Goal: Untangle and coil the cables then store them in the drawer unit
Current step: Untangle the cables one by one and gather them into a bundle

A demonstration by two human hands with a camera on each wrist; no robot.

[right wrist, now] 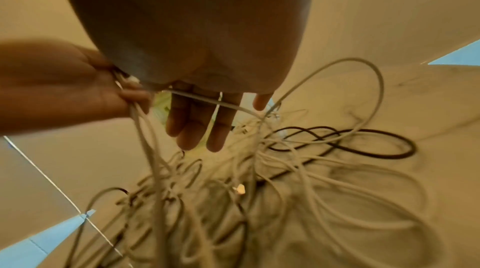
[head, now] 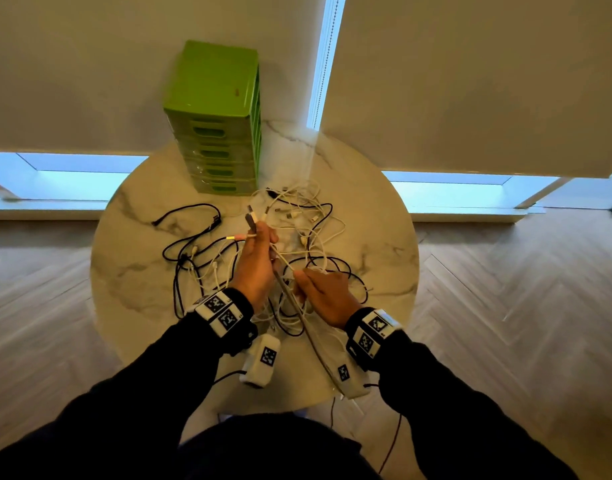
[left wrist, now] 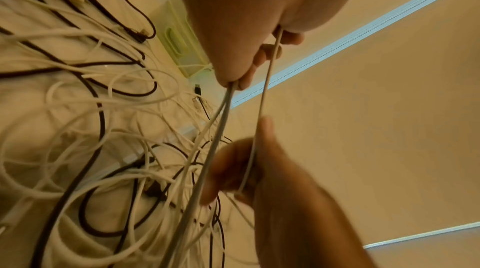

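Note:
Tangled white and black cables (head: 308, 216) sprawl over the round marble table (head: 131, 271). My left hand (head: 259, 251) is raised over the middle and grips a bunch of cable ends, with their plugs (head: 251, 216) sticking up past the fingers. From its fist (left wrist: 241, 47) a grey cable (left wrist: 221, 129) and thin white cables hang into the pile. My right hand (head: 318, 292) is just right of it with straight fingers (right wrist: 200, 129). One white cable (right wrist: 228, 105) from the left hand (right wrist: 91, 92) lies across those fingers. The green drawer unit (head: 214, 126) stands at the table's back with its drawers closed.
A black cable (head: 190, 216) loops over the left part of the table, apart from the main tangle. Behind the table are white roller blinds (head: 470, 81) with a bead chain (head: 327, 60). Herringbone wood floor (head: 505, 306) surrounds the table.

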